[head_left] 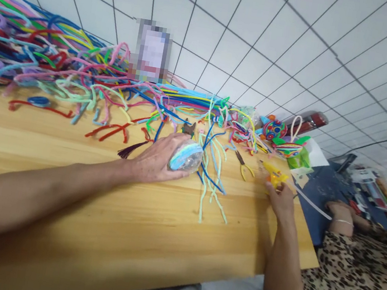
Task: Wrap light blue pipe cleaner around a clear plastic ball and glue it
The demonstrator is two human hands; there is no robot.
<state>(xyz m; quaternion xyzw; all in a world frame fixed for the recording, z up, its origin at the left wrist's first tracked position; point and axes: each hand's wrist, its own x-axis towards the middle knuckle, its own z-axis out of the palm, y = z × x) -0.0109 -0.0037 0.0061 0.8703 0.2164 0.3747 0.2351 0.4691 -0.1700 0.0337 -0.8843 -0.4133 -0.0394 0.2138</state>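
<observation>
My left hand (156, 159) is wrapped round a clear rounded piece (186, 156) with light blue and pale green strips on one side, over the wooden table (123, 212). Pale green and blue fuzzy stems (215, 168) lie beside it, to the right. At the table's right side, my right hand (283, 199) is closed on a yellow glue gun (274, 175), whose nozzle points left. Yellow-handled pliers (244, 166) rest between my two hands. Behind my left hand lies a dark cutting tool (188, 127), partly covered.
A large heap of coloured fuzzy stems (45, 56) runs along the tiled wall. A phone-like device (152, 51) stands against it. Colourful round ornaments (274, 128) sit at the back right. Another person in a leopard-print garment (353, 275) is at the blue table (321, 201) on the right.
</observation>
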